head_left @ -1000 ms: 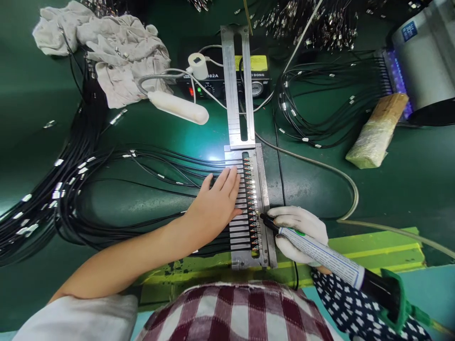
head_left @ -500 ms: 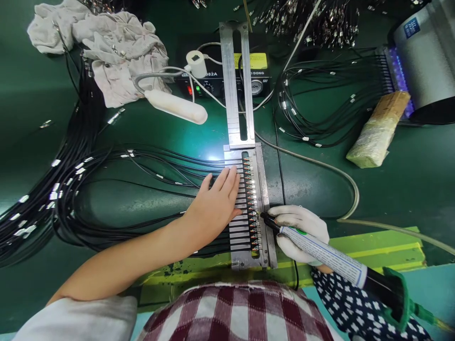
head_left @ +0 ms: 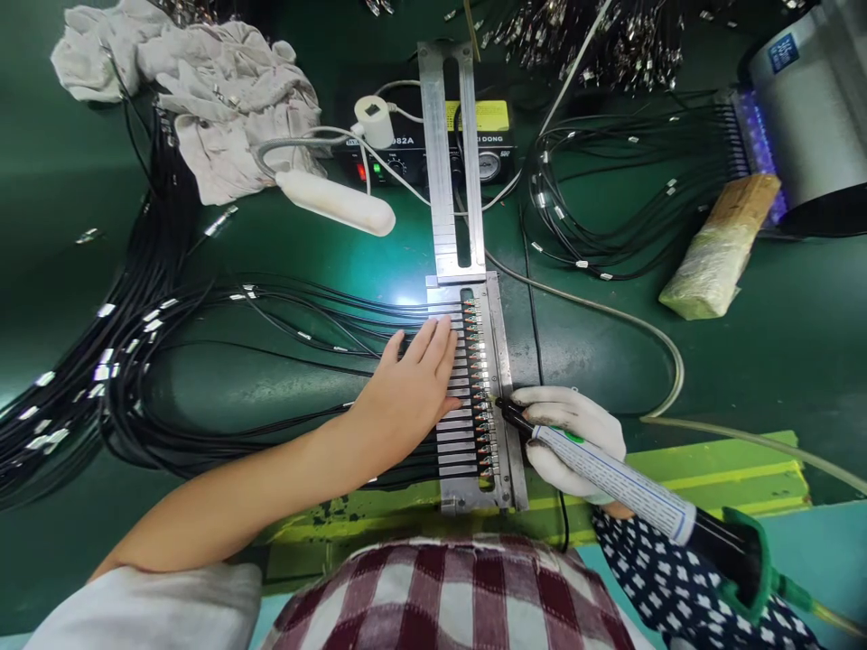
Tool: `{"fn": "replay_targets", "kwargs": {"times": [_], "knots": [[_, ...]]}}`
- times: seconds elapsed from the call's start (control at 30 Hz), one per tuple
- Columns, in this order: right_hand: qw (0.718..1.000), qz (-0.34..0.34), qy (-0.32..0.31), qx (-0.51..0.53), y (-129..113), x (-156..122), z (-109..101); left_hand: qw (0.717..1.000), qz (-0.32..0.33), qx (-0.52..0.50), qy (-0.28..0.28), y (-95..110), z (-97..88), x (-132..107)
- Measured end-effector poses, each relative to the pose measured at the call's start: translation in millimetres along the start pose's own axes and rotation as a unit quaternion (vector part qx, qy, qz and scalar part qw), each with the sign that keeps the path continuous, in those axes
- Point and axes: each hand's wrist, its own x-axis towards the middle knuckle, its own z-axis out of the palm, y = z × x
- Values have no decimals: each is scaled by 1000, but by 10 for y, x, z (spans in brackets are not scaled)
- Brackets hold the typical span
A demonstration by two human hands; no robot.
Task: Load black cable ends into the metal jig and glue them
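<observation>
1. The left hand is bare and palm down near the centre, flat across a row of thin black cables. Three fingers lie side by side, with the thumb and little finger spread away.
2. The right hand, in a white glove, is at 4 o'clock, pinching a large syringe (pale label, black plunger end, green cap) near its nozzle. The dark nozzle points to 10 o'clock; whether its tip touches anything is too fine to tell.
3. Just beside that tip is the metal fixture, long and slotted, running from 12 to 6 o'clock. Small connectors line its lower half, one per cable.
4. The cables loop away to 9 o'clock across the dark green table.
5. At 11 o'clock a white lamp shines downward; beyond it lies crumpled pale cloth.
6. At 12 o'clock, behind the fixture, stands a black control box (red and green lights glowing).
7. Toward 3 o'clock is a wrapped block; at 2 o'clock, a silvery machine with a violet glow.
</observation>
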Motion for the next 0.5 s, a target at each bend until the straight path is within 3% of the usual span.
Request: {"fn": "replay_targets", "kwargs": {"times": [0.5], "knots": [[1000,1,1,0,-82,-73,33,1000,7,-2,19,-5,14,-15]]}}
